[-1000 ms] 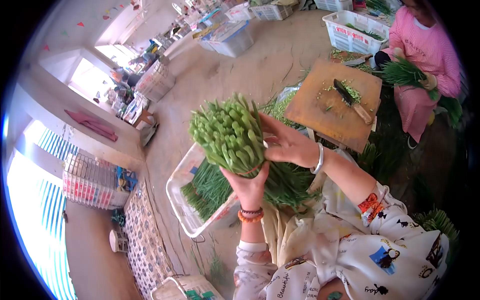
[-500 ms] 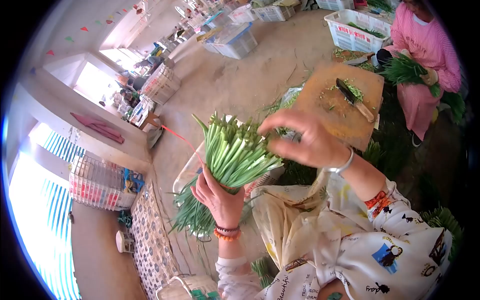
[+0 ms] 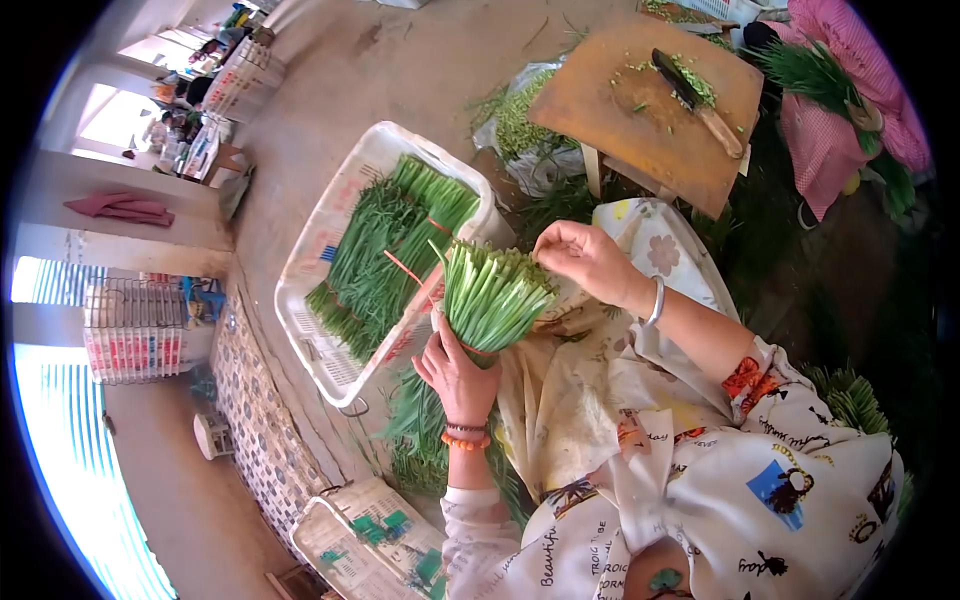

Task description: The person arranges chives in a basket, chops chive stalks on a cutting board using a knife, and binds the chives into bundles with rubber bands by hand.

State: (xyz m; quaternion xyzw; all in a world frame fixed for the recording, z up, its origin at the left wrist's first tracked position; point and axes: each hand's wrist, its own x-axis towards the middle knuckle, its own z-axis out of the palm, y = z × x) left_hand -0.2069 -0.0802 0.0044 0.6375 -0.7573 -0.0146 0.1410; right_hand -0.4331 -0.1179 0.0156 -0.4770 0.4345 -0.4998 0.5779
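Observation:
My left hand (image 3: 462,378) is wrapped round a bunch of green chives (image 3: 492,300), whose pale stalk ends point up and away from me. A red tie (image 3: 408,270) sticks out from the bunch, and a red band circles it near my fingers. Beside the stalk ends is my right hand (image 3: 590,258), its fingers bent in a pinch at the bunch's edge. What lies between those fingertips is too small to make out. Just beyond my left hand stands a white plastic crate (image 3: 312,262) with more chive bunches (image 3: 378,240) lying inside.
A wooden board (image 3: 600,85) on a stand bears a knife (image 3: 700,105) and green trimmings. Next to it is a clear bag (image 3: 535,125) of trimmings. A co-worker in pink (image 3: 815,150) holds greens at right. Another white basket (image 3: 345,535) stands near my left elbow.
My view has tilted down, bringing the crate of chives into full view. The right hand, blurred and spread before, has drawn in to the stalk ends. The left hand still holds the bunch.

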